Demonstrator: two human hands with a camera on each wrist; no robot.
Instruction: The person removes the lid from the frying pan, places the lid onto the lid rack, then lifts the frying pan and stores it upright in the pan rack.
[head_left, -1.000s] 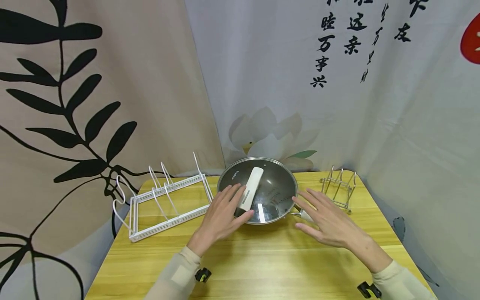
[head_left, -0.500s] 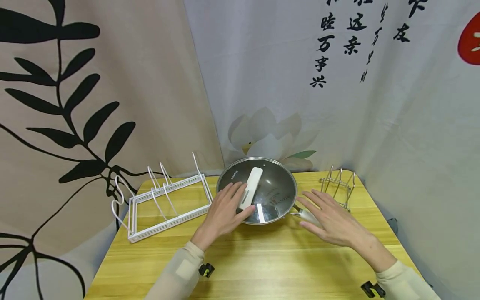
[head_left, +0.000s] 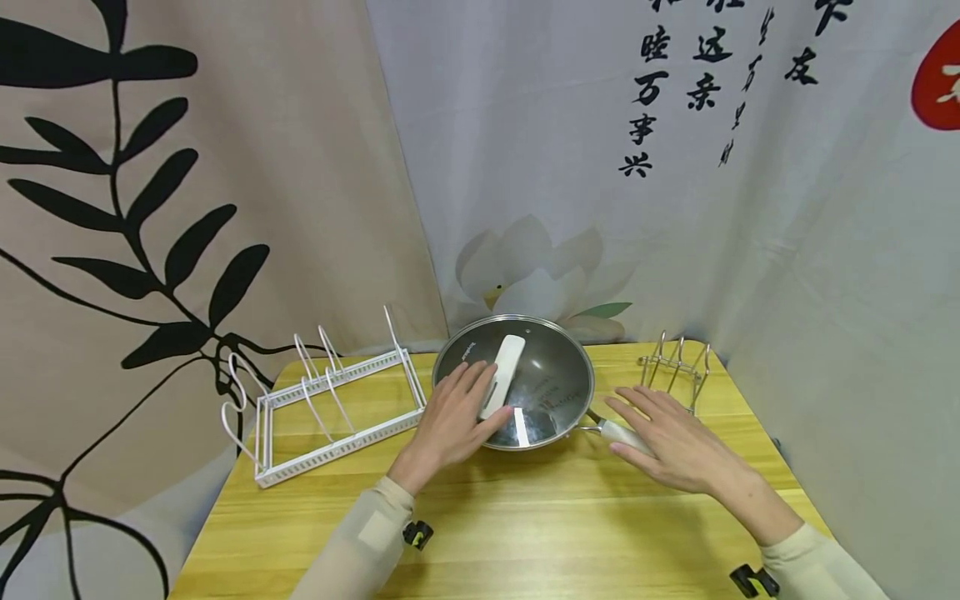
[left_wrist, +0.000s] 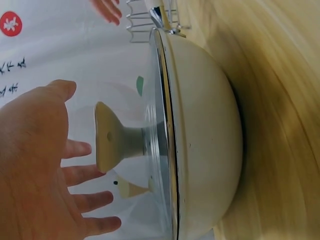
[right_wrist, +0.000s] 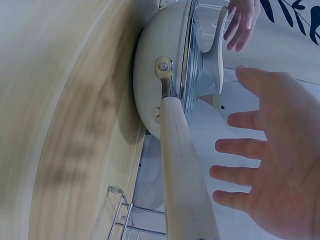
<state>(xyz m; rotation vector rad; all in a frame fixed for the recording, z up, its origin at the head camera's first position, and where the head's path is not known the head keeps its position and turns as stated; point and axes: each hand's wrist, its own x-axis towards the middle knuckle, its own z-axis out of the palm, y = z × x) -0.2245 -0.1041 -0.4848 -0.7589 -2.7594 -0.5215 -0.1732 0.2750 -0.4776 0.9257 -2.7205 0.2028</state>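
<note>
A cream wok [left_wrist: 210,135] stands on the wooden table, covered by a glass lid [head_left: 551,375] with a steel rim. On the lid rises a long white lid handle [head_left: 504,375]. My left hand [head_left: 453,417] hovers beside that handle, fingers spread; the left wrist view shows a gap between fingers and handle. The wok's pale handle [right_wrist: 187,175] points toward the right. Over it my right hand [head_left: 678,437] is held with straight, spread fingers, apart from the handle in the right wrist view. Neither hand holds anything.
A white rack [head_left: 337,446] with upright wire dividers stands on the left of the wooden table [head_left: 517,533]. At the back right is a small metal wire rack [head_left: 678,371]. A printed curtain [head_left: 525,125] hangs close behind the table.
My right hand has shifted slightly right, from near the wok's rim to over its handle. The left hand has moved slightly right beside the lid handle. The wok stays put.
</note>
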